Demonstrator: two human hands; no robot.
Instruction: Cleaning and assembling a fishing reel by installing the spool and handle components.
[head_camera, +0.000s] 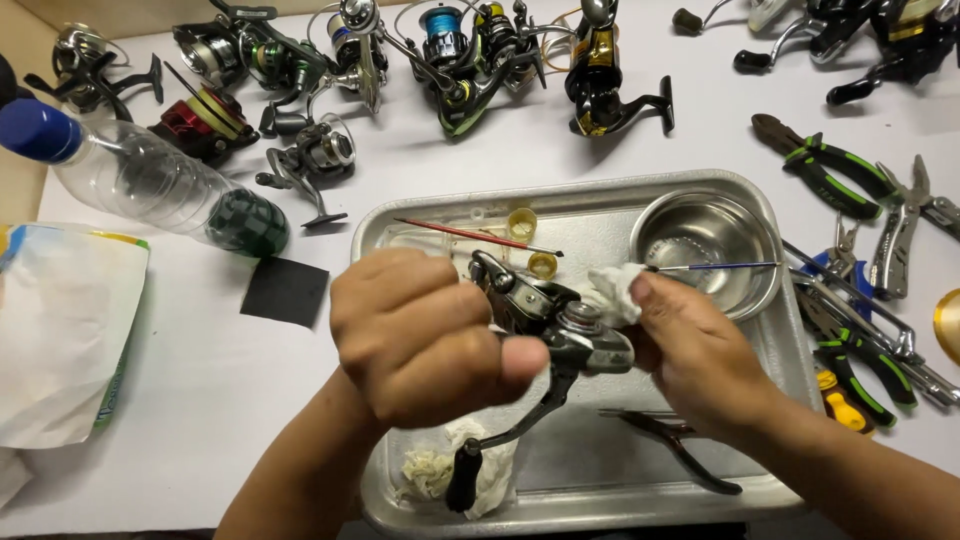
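Above the metal tray (400, 225), left hand (420, 335) clamps the reel (560, 325); right hand (700, 355) pinches a white cloth (612, 290).

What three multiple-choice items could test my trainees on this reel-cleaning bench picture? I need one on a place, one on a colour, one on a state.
1. Where does the small steel bowl sit?
A. In the metal tray's far right corner
B. On the black square
C. Beside the plastic bottle

2. What colour is the plastic bottle's cap?
A. Red
B. Blue
C. Yellow

3. What is the right hand doing?
A. Resting flat and empty
B. Gripping pliers
C. Pressing a white cloth against the fishing reel

Answers: A, the bowl lies inside the tray; B, the cap is blue; C, the cloth touches the reel, which the left hand grips.
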